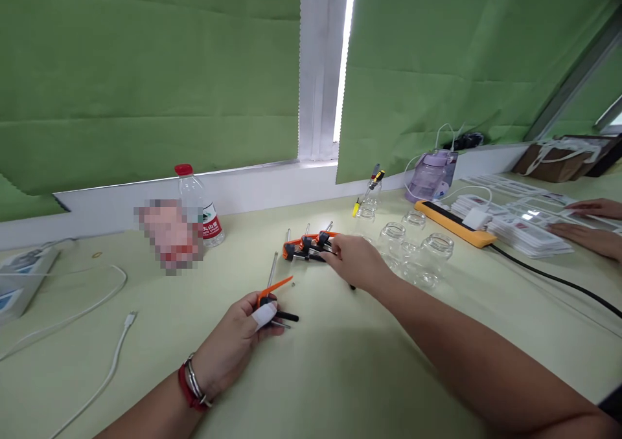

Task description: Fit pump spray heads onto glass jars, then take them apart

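My left hand (243, 329), with a white wrap on its thumb, grips an orange-and-black clamp-like tool (275, 290) with a thin metal rod sticking up. Further back on the table, several similar tools (304, 245) stand side by side, their orange strips and black handles partly overlapping. My right hand (357, 261) is at the right end of this row, thumb and fingers closed around part of the rightmost tool; the palm hides much of it. A tiny metal nut-like piece (293, 285) lies between the hands.
Glass jars (437, 248) stand right of my right hand, one behind holding screwdrivers (376, 179). Beyond are an orange-black power strip (454, 224), stacked white panels (529, 232), a purple bottle (431, 175) and another person's hands (587, 235). A water bottle (212, 222) and white cable (116, 355) are left.
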Demonstrator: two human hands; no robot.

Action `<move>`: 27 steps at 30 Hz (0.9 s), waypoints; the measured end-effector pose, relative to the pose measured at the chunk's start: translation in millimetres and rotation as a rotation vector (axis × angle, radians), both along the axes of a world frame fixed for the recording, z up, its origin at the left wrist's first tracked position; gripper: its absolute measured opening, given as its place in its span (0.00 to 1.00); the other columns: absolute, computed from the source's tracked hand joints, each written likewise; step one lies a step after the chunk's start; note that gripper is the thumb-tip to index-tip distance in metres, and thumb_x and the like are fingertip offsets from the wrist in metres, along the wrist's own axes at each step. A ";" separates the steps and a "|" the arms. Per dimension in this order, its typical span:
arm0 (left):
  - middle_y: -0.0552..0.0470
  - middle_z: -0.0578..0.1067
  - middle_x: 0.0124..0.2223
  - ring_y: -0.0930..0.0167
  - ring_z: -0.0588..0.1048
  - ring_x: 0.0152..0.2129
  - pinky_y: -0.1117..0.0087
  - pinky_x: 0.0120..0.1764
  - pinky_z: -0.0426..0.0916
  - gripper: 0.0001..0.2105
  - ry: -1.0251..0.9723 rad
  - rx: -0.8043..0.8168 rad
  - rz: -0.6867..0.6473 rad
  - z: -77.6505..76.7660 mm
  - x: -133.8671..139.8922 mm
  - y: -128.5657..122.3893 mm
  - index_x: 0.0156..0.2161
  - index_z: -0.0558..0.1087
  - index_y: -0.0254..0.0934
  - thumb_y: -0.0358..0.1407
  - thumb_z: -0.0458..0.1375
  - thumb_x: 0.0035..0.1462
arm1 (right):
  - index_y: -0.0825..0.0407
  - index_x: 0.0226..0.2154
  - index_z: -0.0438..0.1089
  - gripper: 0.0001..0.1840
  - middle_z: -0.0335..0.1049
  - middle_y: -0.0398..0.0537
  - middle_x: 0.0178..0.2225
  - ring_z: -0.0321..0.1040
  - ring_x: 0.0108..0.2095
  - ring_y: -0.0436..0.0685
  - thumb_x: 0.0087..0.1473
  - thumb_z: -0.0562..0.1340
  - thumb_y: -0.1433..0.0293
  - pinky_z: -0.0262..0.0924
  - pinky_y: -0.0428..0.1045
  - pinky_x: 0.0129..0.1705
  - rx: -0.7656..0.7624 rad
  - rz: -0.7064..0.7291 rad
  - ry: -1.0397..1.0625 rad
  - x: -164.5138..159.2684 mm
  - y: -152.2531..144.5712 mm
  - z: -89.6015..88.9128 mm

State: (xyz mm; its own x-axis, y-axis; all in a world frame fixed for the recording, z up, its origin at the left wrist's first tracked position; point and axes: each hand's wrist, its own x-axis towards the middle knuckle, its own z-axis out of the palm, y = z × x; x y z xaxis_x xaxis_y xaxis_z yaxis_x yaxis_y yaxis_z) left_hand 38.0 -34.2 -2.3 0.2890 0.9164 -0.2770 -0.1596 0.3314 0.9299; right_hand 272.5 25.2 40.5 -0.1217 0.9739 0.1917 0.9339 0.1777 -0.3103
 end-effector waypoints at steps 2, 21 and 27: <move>0.48 0.71 0.40 0.69 0.71 0.38 0.64 0.44 0.69 0.08 -0.049 -0.025 0.060 -2.7 -2.2 3.3 0.38 0.71 0.36 0.37 0.59 0.53 | 0.53 0.26 0.67 0.17 0.68 0.51 0.26 0.64 0.27 0.56 0.52 0.57 0.56 0.47 0.47 0.24 -0.112 -0.103 -0.096 16.9 6.7 -14.1; 0.50 0.72 0.39 0.71 0.72 0.38 0.65 0.46 0.69 0.05 -0.129 -0.020 0.150 -3.9 -4.0 6.4 0.35 0.71 0.35 0.32 0.60 0.52 | 0.53 0.30 0.67 0.06 0.67 0.45 0.30 0.61 0.31 0.51 0.52 0.59 0.67 0.52 0.45 0.31 -0.137 0.520 0.169 -22.3 -26.6 -47.2; 0.50 0.71 0.41 0.72 0.72 0.36 0.66 0.45 0.69 0.07 -0.116 -0.008 0.105 -4.6 -4.3 5.8 0.37 0.71 0.36 0.34 0.60 0.53 | 0.53 0.32 0.66 0.05 0.68 0.46 0.31 0.62 0.32 0.52 0.53 0.59 0.68 0.53 0.45 0.32 -0.127 0.534 0.189 -33.6 -28.8 -49.7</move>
